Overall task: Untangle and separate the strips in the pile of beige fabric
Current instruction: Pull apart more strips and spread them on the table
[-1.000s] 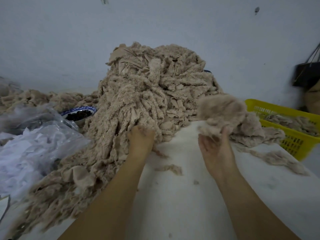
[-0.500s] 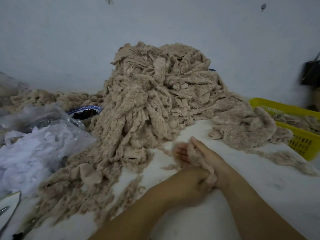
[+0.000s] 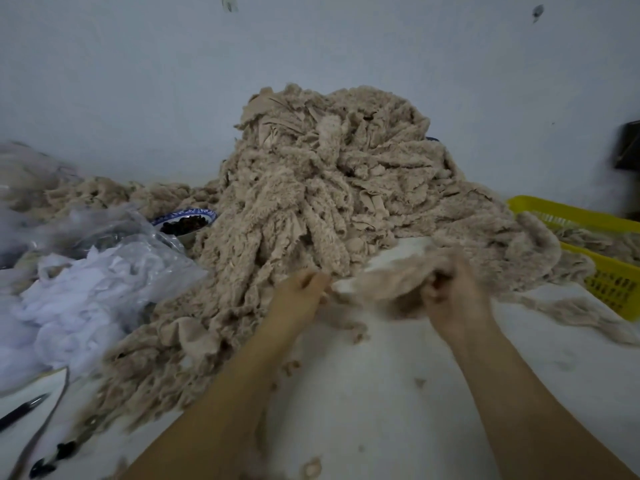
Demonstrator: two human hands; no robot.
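One strip (image 3: 377, 282) now stretches between our newly parted left hand (image 3: 301, 289) and right hand (image 3: 450, 292), both fists gripping it, seemingly free.

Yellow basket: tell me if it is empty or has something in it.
Not empty: beige fabric lies inside the yellow basket, behind its front wall.

A white table (image 3: 398, 393) runs from the near edge to a pale blue-grey wall (image 3: 138, 81), which bears two small dark marks (image 3: 538, 11) high up. At the far right a yellow plastic basket (image 3: 613, 282) sits on the table, with a black object (image 3: 628, 145) blurred above it. On the left lies a clear plastic bag (image 3: 104, 271) of white scraps, and just behind it a blue-and-white bowl (image 3: 180, 213) holding something dark. A dark pen (image 3: 22, 412) lies at the near left edge, with small black pieces (image 3: 65, 450) close by.
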